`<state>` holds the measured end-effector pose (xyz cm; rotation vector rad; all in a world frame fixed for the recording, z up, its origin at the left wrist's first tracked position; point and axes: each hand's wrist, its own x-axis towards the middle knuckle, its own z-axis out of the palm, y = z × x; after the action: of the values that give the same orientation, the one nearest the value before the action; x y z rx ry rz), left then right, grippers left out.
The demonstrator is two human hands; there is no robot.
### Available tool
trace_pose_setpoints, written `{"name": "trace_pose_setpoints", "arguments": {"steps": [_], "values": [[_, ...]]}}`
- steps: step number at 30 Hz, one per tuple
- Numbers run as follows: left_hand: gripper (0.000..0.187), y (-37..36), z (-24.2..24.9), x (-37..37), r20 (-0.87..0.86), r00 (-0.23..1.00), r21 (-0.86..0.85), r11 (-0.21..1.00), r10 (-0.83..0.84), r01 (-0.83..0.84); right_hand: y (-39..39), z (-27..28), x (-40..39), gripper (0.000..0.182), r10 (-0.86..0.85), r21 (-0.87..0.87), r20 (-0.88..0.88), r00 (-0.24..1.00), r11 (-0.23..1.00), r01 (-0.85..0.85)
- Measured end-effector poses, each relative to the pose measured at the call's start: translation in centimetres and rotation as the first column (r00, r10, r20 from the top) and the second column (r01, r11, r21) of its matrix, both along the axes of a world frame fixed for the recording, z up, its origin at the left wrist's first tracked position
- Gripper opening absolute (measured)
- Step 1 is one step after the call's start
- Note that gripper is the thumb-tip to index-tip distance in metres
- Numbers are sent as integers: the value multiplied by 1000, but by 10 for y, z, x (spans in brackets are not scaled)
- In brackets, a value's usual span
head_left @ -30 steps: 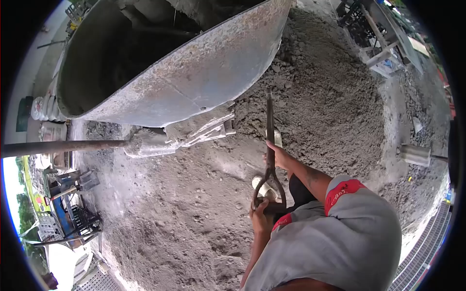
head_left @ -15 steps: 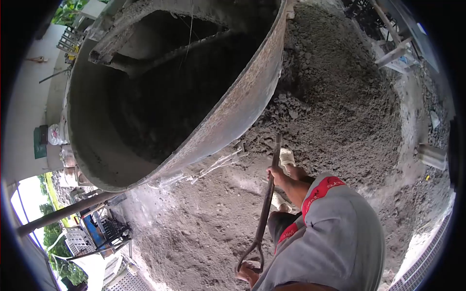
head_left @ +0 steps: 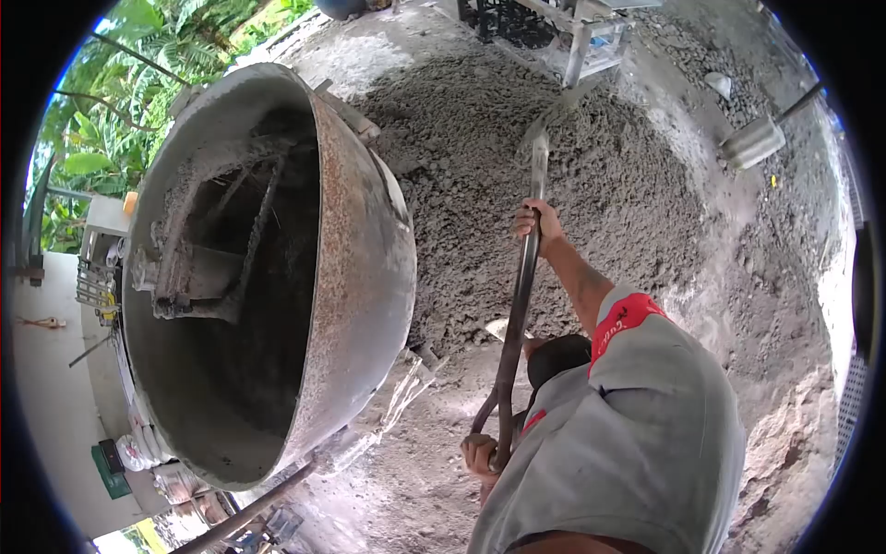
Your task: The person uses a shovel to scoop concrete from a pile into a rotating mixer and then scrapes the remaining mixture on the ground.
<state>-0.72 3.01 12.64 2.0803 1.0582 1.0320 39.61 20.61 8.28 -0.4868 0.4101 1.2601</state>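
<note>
A long-handled shovel (head_left: 521,295) runs up the middle of the view, its metal shaft leading to a blade (head_left: 552,113) partly in the grey, wet-looking mix. My right hand (head_left: 538,222) is wrapped round the upper shaft, close to the blade end. Lower down, my left hand (head_left: 480,455) grips the forked handle end near my body. The heap of grey mix (head_left: 480,175) spreads on the ground around the blade. To the left, a large round mixer drum (head_left: 360,268) lies tilted, with crusted paddles (head_left: 198,277) inside.
A pole (head_left: 249,508) extends below the drum. Behind the heap stands a wooden frame (head_left: 577,51). A grey block-shaped object (head_left: 752,143) lies at the right. Bags (head_left: 143,448) sit by the wall at lower left, and plants (head_left: 166,65) grow beyond the drum.
The shovel and my right hand have moved forward, with the blade now in the heap. My view has shifted, and the drum appears further left. Both hands have kept their hold.
</note>
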Motion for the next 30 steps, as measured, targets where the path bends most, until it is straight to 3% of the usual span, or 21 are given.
{"name": "trace_pose_setpoints", "arguments": {"steps": [2, 3, 5, 7, 8, 9, 10, 11, 12, 14, 16, 17, 19, 20, 22, 25, 26, 27, 28, 29, 30], "values": [[17, 24, -8, 41, -282, 922, 57, 954, -267, 294, -16, -12, 42, 25, 50, -256, 193, 980, 967, 2], [17, 29, -7, 67, -260, 921, 178, 923, -289, 340, -33, -9, 44, 25, 52, -254, 191, 980, 967, -2], [19, 22, -12, 64, -292, 917, 223, 913, -272, 342, -48, 15, 46, 24, 57, -374, 400, 915, 921, 106], [20, -21, -13, 38, -130, 976, 184, 963, -173, 195, -71, 49, 30, 22, 81, -302, 448, 890, 951, 65], [17, -53, -11, 17, -154, 975, 23, 986, -161, 166, -102, 45, -1, 20, 99, -267, 449, 888, 963, 27], [17, -85, -14, 7, -154, 978, 19, 989, -140, 145, -120, 45, -21, 20, 121, -271, 449, 886, 963, 6], [13, -123, -20, -6, 28, 1000, -195, 981, 14, -8, -138, 45, -45, 20, 148, -224, 393, 908, 973, -62], [9, -170, -24, -26, 164, 962, -430, 893, 220, -131, -161, 42, -72, 20, 199, -187, 325, 925, 972, -143], [3, -214, -35, -52, -14, 920, -625, 715, 391, -313, -180, 34, -98, 22, 243, -169, 296, 924, 965, -200], [6, -294, -49, -75, 81, 835, -485, 754, 544, -444, -208, -8, -147, 20, 333, -223, 160, 929, 929, -295], [6, -328, -9, -92, 107, 661, -837, 427, 742, -343, -234, -52, -201, 20, 562, -460, 121, 818, 762, -455], [8, -353, 1, -103, 46, 551, -937, 228, 833, -266, -249, -82, -227, 22, 614, -465, 103, 782, 725, -508], [18, -363, 68, -90, 166, 254, -981, 185, 953, -52, -283, -88, -274, 20, 747, -533, -30, 664, 550, -643], [18, -373, 68, -96, 172, 242, -980, 190, 955, -56, -299, -98, -295, 20, 785, -485, 13, 619, 547, -683], [24, -402, 68, -111, 45, 10, -995, 43, 999, 94, -315, -130, -331, 21, 848, -477, -42, 528, 448, -756], [27, -382, 76, -90, 101, -49, -991, 105, 994, 83, -314, -129, -348, 20, 869, -434, -9, 494, 442, -785], [26, -361, 67, -79, 23, -142, -989, 43, 990, 142, -311, -116, -346, 19, 869, -374, 36, 494, 470, -799], [27, -318, 67, -59, 109, -158, -989, 122, 981, 78, -305, -97, -345, 20, 868, -356, 70, 492, 482, -801], [24, -269, 57, -34, 175, -147, -983, 182, 973, 35, -299, -93, -337, 21, 909, -371, 144, 392, 417, -830], [24, -220, -7, -17, 198, -96, -980, 195, 975, -39, -298, -88, -331, 23, 937, -390, 205, 284, 345, -854], [24, -174, -32, 3, 143, -44, -971, 132, 989, -197, -297, -29, -322, 26, 971, -441, 196, 135, 211, -873]]}}
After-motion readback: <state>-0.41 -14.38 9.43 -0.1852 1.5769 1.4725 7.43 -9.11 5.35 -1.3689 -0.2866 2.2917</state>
